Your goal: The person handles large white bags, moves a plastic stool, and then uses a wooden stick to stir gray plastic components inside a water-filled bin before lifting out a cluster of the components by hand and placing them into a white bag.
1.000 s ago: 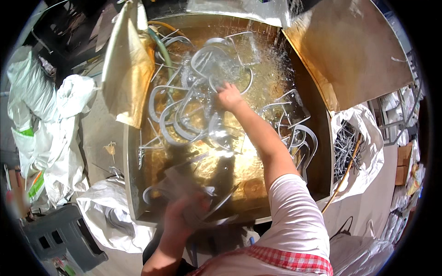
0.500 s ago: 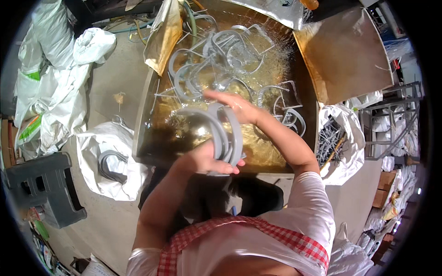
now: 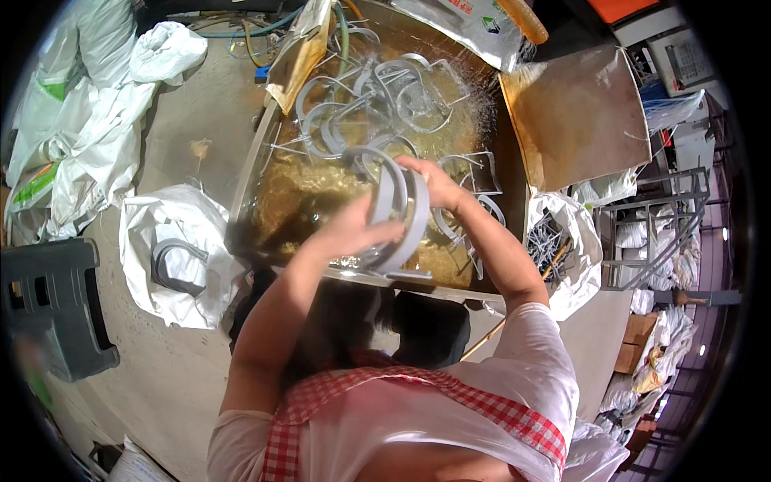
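Observation:
Over a basin of water (image 3: 277,233), a few nested grey curved plastic strips (image 3: 414,221) are held upright in a bundle. My right hand (image 3: 438,185) grips their upper end, the fingers partly hidden behind the curve. My left hand (image 3: 349,229) is at the bundle's left side, fingers stretched out against it and not wrapped round. Several more grey curved pieces with thin straight prongs (image 3: 329,120) lie in the water beyond my hands, and others (image 3: 482,173) lie to the right.
A white sack (image 3: 144,273) holding a grey arched strip stands left of the basin, near a dark grey plastic stool (image 3: 60,309). At the right, another white sack (image 3: 586,257) contains thin grey sticks. A stained board (image 3: 574,120) leans over the far right edge. Water splashes near the far side.
My left hand has loosened from the lower end of the strips and its fingers have straightened. My right hand has closed on their upper end. The view has shifted slightly.

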A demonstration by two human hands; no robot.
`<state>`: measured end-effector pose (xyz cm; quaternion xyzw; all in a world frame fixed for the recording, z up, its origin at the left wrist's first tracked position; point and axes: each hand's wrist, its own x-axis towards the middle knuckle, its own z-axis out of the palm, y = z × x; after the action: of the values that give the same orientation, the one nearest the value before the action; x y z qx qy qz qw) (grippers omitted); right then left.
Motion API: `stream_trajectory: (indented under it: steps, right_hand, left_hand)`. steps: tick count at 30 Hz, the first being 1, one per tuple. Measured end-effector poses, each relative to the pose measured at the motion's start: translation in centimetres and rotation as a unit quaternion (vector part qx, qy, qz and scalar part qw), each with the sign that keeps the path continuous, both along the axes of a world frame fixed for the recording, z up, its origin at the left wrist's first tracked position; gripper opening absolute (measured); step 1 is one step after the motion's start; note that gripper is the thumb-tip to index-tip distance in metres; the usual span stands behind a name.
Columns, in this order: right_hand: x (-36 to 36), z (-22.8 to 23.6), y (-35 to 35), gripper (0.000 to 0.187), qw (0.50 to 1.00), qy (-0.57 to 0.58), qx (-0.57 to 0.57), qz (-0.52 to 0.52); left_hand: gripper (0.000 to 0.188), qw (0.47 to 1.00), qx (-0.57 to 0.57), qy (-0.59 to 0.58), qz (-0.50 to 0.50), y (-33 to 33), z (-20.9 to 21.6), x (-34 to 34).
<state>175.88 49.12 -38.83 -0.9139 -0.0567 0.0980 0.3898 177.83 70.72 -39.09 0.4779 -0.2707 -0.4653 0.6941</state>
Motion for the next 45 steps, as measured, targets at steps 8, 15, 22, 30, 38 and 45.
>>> stream_trajectory:
  steps: [8,15,22,30,38,45]
  right_hand:
    - [1.4,3.9,3.6,0.022,0.931,-0.005,-0.365,0.003]
    - [1.2,2.2,2.5,0.018,0.909,-0.133,-0.393,0.045]
    - [1.8,2.0,1.4,0.020,0.904,-0.148,-0.398,-0.043]
    - [1.0,1.0,-6.0,0.018,0.916,-0.278,-0.257,0.133]
    - [0.2,0.7,-1.5,0.022,0.971,-0.181,-0.154,-0.029]
    - [-0.3,-0.5,-2.0,0.020,0.948,-0.272,-0.129,-0.104]
  left_hand:
    - [0.041,0.936,0.154,-0.100,0.302,-1.6,-2.9,1.3]
    - [0.037,0.938,0.091,-0.063,0.330,-2.8,-5.4,1.6]
    - [0.028,0.901,0.050,-0.030,0.430,-2.6,-3.6,0.8]
    - [0.041,0.876,0.271,-0.321,0.237,0.1,-0.3,3.0]
    - [0.042,0.974,0.002,-0.103,0.203,-3.5,-1.6,-0.2]
    - [0.039,0.870,0.112,-0.226,0.423,-4.0,-1.8,0.0]
